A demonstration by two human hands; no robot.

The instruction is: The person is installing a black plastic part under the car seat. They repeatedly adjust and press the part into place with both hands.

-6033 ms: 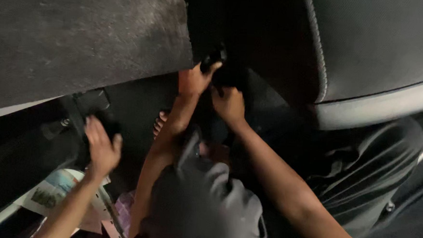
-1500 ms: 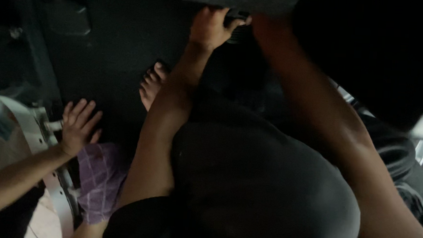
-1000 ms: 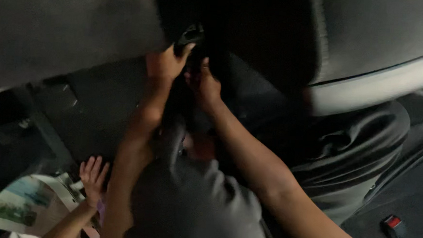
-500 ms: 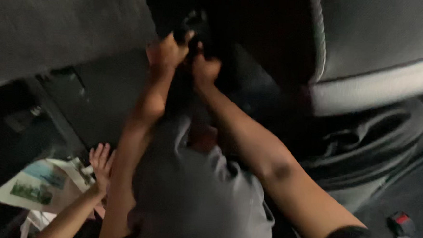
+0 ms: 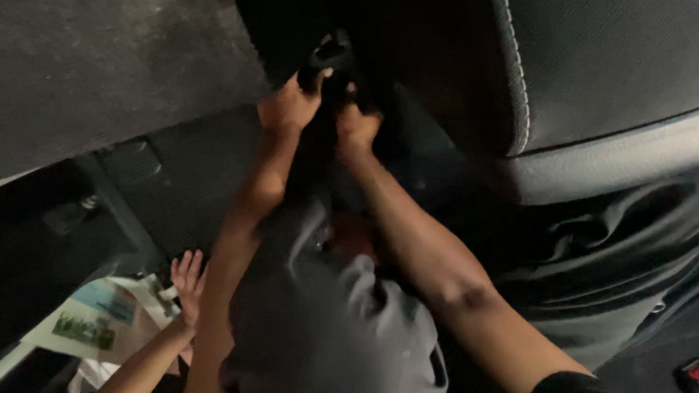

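Both my arms reach forward into a dark gap beside a car seat. My left hand point(image 5: 286, 107) has its fingers closed on a small black plastic piece point(image 5: 331, 54) at the gap's upper edge. My right hand point(image 5: 356, 127) is curled just beside it, gripping the same piece from below. Most of the piece is hidden in shadow. Grey cloth point(image 5: 334, 331) over my body fills the lower middle of the view.
A black leather seat with white stitching point(image 5: 611, 67) stands at the right and a grey carpeted panel point(image 5: 94, 55) at the left. Another person's small hand point(image 5: 188, 280) rests by a printed leaflet point(image 5: 92, 318). A red belt buckle point(image 5: 695, 372) sits at the lower right.
My hands have stayed on the black piece while the view shifted slightly. The small hand at the lower left has held its place by the leaflet.
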